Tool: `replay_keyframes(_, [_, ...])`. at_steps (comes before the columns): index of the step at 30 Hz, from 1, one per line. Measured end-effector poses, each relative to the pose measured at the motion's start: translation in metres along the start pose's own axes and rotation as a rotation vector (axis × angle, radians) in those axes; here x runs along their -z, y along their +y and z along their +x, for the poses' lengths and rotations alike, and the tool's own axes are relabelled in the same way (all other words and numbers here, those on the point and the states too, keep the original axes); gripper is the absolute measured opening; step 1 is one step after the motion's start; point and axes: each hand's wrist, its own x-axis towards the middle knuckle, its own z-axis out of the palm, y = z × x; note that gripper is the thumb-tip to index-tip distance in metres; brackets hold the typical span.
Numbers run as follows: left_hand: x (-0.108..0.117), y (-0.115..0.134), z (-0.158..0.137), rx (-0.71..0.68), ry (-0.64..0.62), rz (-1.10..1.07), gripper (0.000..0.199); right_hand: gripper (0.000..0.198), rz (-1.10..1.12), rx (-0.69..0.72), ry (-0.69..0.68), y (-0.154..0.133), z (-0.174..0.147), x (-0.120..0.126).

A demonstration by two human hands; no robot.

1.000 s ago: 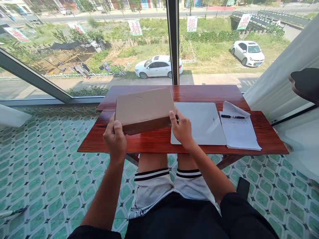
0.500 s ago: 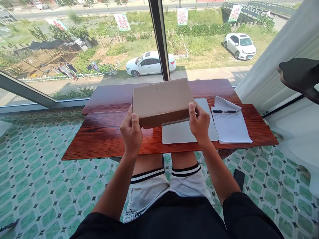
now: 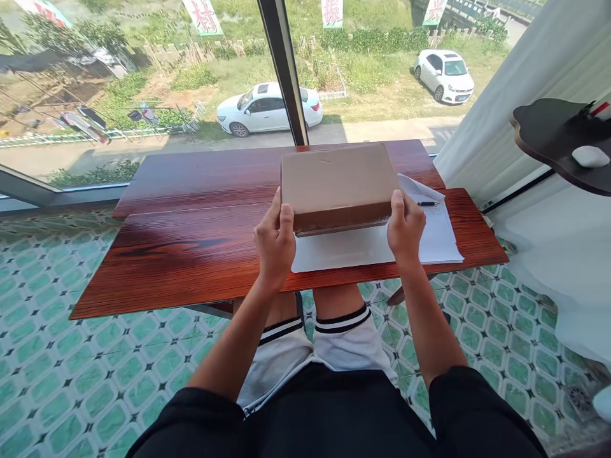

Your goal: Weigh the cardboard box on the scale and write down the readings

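A closed brown cardboard box [image 3: 341, 181] is held up over the wooden table [image 3: 181, 248]. My left hand [image 3: 277, 238] grips its left near corner, thumb against the front side. At the right near corner, my right hand [image 3: 405, 226] holds it the same way; the other fingers of both hands are partly hidden. Under the box lies a flat light-grey slab like a shut laptop [image 3: 344, 251], its far part covered. Right of that are sheets of paper [image 3: 436, 232] with writing, and a black pen [image 3: 427, 203] rests across them, partly behind my right hand.
A window with a dark frame post [image 3: 286, 70] stands behind the table. At the right hang white curtains [image 3: 520, 254], with a dark wavy-edged shelf [image 3: 548, 140] bearing a white rounded object [image 3: 590, 156]. The floor has green tiles [image 3: 114, 375].
The view has turned slightly. Both hands have carried the box to the right over the table, and it now covers more of the grey slab and part of the papers.
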Motion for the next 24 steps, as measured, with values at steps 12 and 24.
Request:
replay_keyframes(12, [-0.019, 0.007, -0.003, -0.022, -0.053, 0.086, 0.059, 0.044, 0.049, -0.107, 0.039, 0.031, 0.005, 0.006])
replay_keyframes(24, [-0.024, 0.005, -0.005, -0.024, -0.071, 0.113, 0.061, 0.044, 0.129, -0.164, 0.015, 0.038, 0.004, 0.007])
